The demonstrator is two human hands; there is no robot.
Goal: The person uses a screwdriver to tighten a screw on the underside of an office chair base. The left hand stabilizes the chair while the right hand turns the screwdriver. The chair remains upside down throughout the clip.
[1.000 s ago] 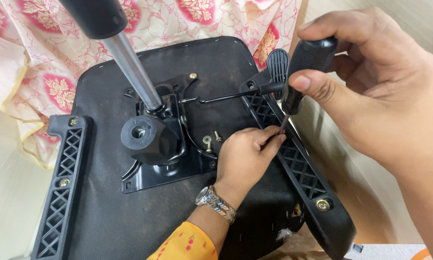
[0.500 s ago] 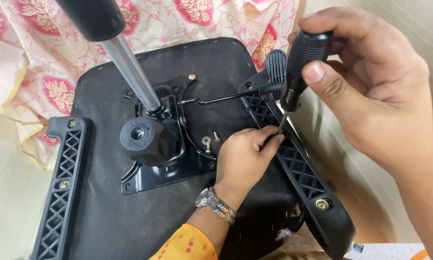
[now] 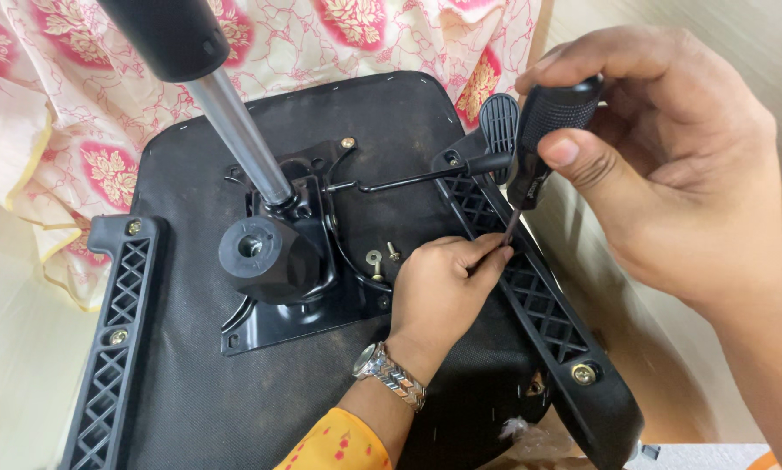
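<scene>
Head view: upturned black seat (image 3: 382, 130) across the middle of the frame, underside up, lying on a pink flowered cloth (image 3: 347, 35) that fills the top and upper left.

Bolted along the seat's edges, two black lattice brackets: one (image 3: 117, 331) at lower left, the other (image 3: 539, 305) slanting from the centre top down to lower right, with a brass bolt (image 3: 584, 373) near its lower end.

At centre left, a black metal plate (image 3: 321, 305) fixed to the seat. Rising from it toward the upper left corner, a steel column (image 3: 234, 139), and just below the column's foot a round black knob (image 3: 260, 257). From the plate toward upper right, a thin rod ending in a ribbed paddle (image 3: 498, 122).

Right hand (image 3: 669, 174) large in the upper right, curled closed round the black handle of a screwdriver (image 3: 543, 122), thumb pressed on the grip. Tool held steeply, tip down over the right bracket's upper stretch, just beside the paddle.

Left hand (image 3: 439, 292) in from the bottom centre, resting on the seat between plate and right bracket, fingertips pinched closed about the tip of the screwdriver's shaft. Anything else in that pinch hidden.

Steel watch (image 3: 389, 374) on the left wrist, orange sleeve below it.

Loose on the plate's right edge, just left of the left hand: a washer (image 3: 374, 258) and a small screw (image 3: 393, 252), side by side.
</scene>
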